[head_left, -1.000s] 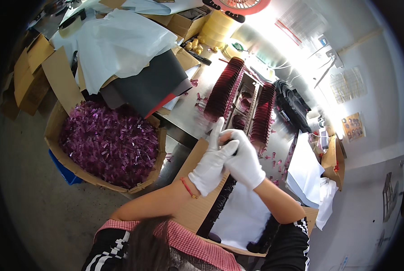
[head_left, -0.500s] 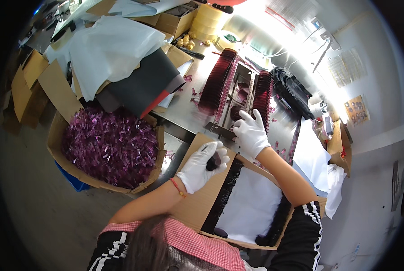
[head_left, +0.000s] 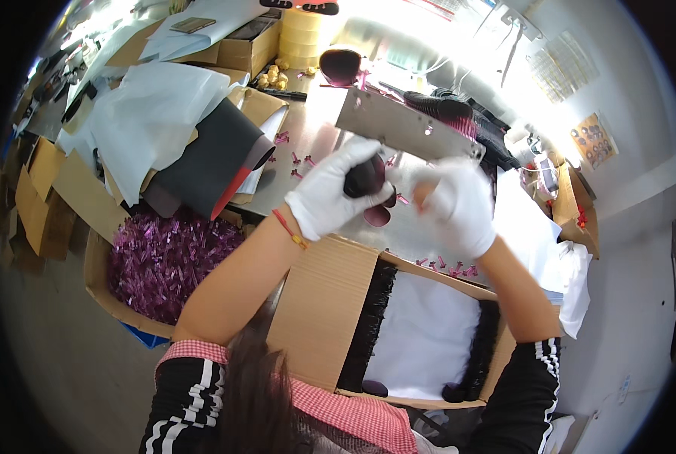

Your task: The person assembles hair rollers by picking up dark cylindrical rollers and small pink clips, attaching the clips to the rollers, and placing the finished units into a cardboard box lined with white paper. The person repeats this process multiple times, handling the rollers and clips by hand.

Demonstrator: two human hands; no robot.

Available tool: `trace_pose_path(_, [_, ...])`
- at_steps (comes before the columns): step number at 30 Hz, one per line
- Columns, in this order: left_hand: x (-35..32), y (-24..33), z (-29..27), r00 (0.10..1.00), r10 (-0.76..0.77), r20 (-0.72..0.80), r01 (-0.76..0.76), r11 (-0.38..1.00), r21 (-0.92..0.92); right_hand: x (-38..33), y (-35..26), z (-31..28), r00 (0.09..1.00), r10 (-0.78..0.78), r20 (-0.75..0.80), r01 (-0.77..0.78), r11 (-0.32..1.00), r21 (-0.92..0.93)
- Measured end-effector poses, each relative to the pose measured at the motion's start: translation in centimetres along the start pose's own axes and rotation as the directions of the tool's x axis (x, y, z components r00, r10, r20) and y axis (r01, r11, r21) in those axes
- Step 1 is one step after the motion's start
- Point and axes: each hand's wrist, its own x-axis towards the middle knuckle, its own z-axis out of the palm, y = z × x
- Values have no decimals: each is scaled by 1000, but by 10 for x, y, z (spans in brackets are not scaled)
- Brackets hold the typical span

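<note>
Both gloved hands rose since prior frame: left hand point(head_left: 329, 198) grips dark sunglasses point(head_left: 368, 185), right hand point(head_left: 459, 203) grip unclear w/ glare.

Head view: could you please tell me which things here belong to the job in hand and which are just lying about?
In hand:
- left hand, gripping dark sunglasses
- right hand, at the sunglasses
- open carton lined with dark pieces, below the hands

Lying about:
- box of purple bits
- tape rolls
- white sheets
- metal plate
</note>
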Motion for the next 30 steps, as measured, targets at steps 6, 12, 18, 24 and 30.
trace_pose_path(6, [23,31,29,987,-28,156,31,999,-20,-52,16,110,741,608,284,-662,732,162])
trace_pose_path(12, [25,40,30,997,41,71,-40,999,-5,0,40,140,342,703,624,-881,470,-46])
trace_pose_path(18, [25,43,29,998,17,64,-14,999,-44,3,71,166,371,530,763,-840,541,33])
trace_pose_path(24, [23,40,27,992,57,111,-54,998,-22,2,96,222,428,453,782,-901,279,331])
trace_pose_path(30, [29,42,32,997,-13,73,22,992,-121,19,96,277,544,494,678,-801,546,245])
